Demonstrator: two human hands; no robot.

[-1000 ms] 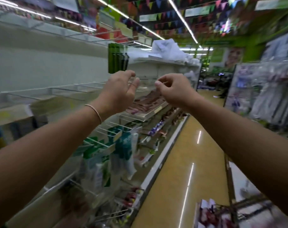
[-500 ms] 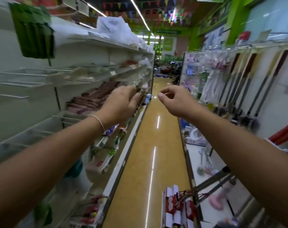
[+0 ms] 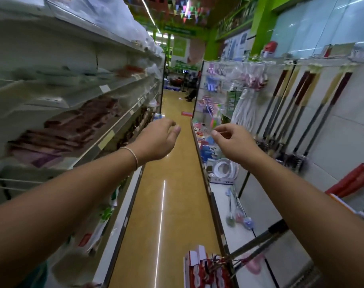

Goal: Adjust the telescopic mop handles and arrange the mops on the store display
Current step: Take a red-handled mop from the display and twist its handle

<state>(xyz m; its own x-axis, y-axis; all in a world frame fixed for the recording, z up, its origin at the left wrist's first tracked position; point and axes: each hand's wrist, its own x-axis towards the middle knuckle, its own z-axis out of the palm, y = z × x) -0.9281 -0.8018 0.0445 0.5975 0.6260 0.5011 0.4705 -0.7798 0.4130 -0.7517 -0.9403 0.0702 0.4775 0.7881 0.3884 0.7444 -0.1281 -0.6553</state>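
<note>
Both arms are reaching out over the aisle floor [image 3: 166, 167]. The left hand [image 3: 156, 140] and right hand [image 3: 235, 142] are hanging loosely curled, holding nothing. The mops [image 3: 297, 113] are hanging at two o'clock.

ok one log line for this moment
left hand empty, fingers loosely curled | right hand empty | hanging mops untouched, on right wall

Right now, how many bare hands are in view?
2. The left hand hovers empty over the glossy yellow aisle floor; the right hand hovers empty beside it, nearer the hanging red-gripped mops.
</note>
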